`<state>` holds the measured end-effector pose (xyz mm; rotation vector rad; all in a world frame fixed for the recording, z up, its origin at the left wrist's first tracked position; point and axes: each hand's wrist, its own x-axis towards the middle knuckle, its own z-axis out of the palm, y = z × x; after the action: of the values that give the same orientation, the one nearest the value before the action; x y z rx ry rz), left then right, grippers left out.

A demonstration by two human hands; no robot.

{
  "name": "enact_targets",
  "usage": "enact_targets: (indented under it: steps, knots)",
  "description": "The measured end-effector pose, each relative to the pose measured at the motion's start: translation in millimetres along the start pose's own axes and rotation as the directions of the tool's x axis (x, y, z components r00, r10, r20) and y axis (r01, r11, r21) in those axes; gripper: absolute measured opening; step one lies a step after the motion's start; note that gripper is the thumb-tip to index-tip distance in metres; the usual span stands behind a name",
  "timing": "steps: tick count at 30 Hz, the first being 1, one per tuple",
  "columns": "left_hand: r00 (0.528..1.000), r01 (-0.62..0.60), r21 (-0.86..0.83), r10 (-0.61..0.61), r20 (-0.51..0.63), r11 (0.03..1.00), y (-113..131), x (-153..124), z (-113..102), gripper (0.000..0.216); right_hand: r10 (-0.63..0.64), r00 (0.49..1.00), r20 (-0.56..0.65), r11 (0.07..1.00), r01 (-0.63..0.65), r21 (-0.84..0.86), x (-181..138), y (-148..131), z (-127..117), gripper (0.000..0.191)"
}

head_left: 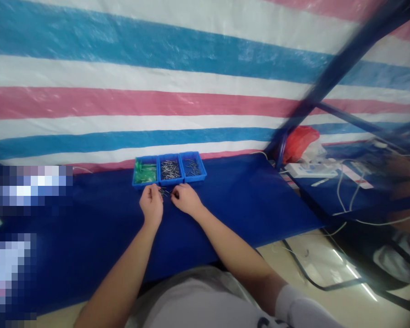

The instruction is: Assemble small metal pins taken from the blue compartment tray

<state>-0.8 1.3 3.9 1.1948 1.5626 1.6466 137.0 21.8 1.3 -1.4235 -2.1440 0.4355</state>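
My left hand [151,204] is closed in a pinch just in front of the blue bins; what its fingertips hold is too small to make out. To its right, my right hand [187,198] curls inward with thumb and fingers together, and its contents are hidden. A few thin metal pins or screws [164,192] lie between the two hands. Behind them stand three joined blue bins. The left bin [145,185] holds green pieces, the middle bin [171,181] many metal pins or screws, and the right bin [194,178] fewer thin metal pieces.
The dark blue table [232,200] runs up to a striped plastic sheet [177,82]. At right are a dark metal frame [304,102], a red plastic bag [299,142], a white power strip [309,171] and cables. Another person [405,200] sits at the right edge.
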Motion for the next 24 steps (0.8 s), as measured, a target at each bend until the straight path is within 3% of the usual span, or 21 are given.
enact_targets:
  steps: [16,20,24]
  knots:
    - [1.0,0.0,0.029,-0.001,0.015,1.0,0.2,0.4,-0.4,0.033,-0.018,1.0,0.012,0.999,0.018,0.029,-3.5,1.4,-4.1,0.008]
    - [1.0,-0.006,0.03,0.005,0.016,1.0,-1.3,1.0,0.0,0.032,0.021,0.999,-0.036,0.966,-0.011,0.257,-3.4,0.8,-5.4,0.012]
    - [0.999,-0.008,0.033,0.006,0.043,0.999,-2.6,0.6,0.0,0.032,0.078,0.992,-0.099,0.821,-0.008,0.571,-2.7,-3.9,-6.8,0.012]
